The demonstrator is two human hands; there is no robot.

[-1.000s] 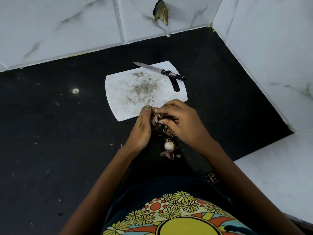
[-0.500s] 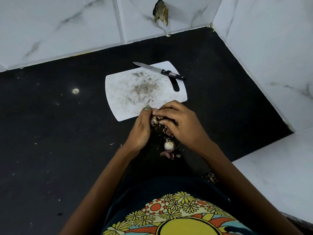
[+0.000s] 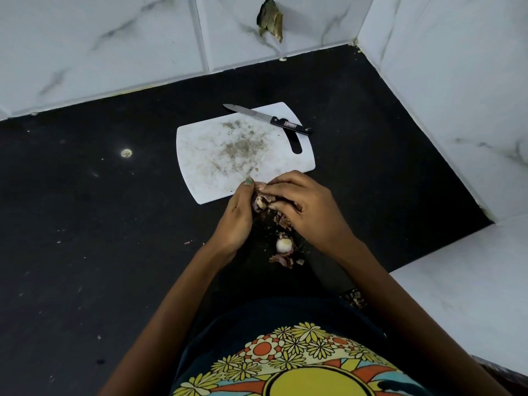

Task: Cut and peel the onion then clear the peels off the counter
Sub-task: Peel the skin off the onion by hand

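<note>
The onion (image 3: 261,202) is sitting between both hands, just off the near edge of the cutting board (image 3: 217,155), over the black table (image 3: 85,224). Only a little of it is showing: a pale, tan-white patch with purplish dry skin curling around it, the rest being hidden by fingers. The left hand (image 3: 238,215) is cupping it from the 9 o'clock side, thumb curled up along it. The right hand (image 3: 303,208) is closing over it from 3 o'clock, its fingertips pinching at the loose skin on top.

At 6 o'clock from the hands, one small peeled onion (image 3: 284,245) is lying on the table, round and white with a faint purple edge. Peels (image 3: 281,260) are scattering around it in reddish-brown scraps, some just under the right hand, some at its near side; an exact count is not possible.

One white cutting board is lying at 12 o'clock from the hands, smeared with brown-grey residue and pierced by a handle slot. One knife (image 3: 268,119) with a black handle is resting across its far right corner, the blade pointing toward 10 o'clock.

The table is dark and speckled with pale crumbs. White marbled tiles (image 3: 114,44) are walling it in at the back and right, with a broken hole (image 3: 270,20) in the back wall.
</note>
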